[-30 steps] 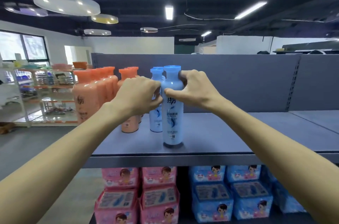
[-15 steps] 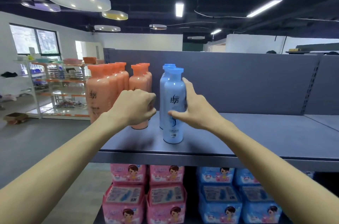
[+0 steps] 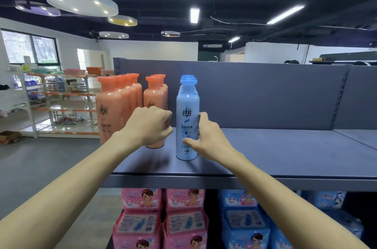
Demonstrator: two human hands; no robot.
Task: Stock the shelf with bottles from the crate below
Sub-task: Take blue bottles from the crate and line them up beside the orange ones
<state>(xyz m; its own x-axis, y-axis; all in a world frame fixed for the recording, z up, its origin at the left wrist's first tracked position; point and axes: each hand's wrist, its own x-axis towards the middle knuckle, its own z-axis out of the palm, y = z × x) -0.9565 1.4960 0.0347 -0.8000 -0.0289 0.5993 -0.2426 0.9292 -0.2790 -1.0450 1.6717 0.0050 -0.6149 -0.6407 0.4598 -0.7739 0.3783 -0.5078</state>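
Note:
A light blue bottle [image 3: 187, 118] stands upright near the front of the grey shelf [image 3: 285, 153], at the head of a row of blue bottles [image 3: 188, 77]. My right hand [image 3: 208, 138] rests against its lower right side, index finger straight up along the bottle and thumb on the lower label. My left hand [image 3: 149, 126] is curled into a fist and holds nothing. It hovers left of the blue bottle, in front of an orange bottle [image 3: 155, 95]. The crate is out of view.
Two rows of orange bottles [image 3: 110, 110] fill the shelf's left end. A grey back panel [image 3: 265, 93] closes the shelf behind. Bare shelf surface stretches to the right. Below hang pink packs [image 3: 183, 220] and blue packs [image 3: 244, 224]. Display racks [image 3: 51, 93] stand far left.
My right hand slid down from the blue bottle's neck to its lower body and its fingers straightened. My left hand came off the bottle, drew left and curled into a fist.

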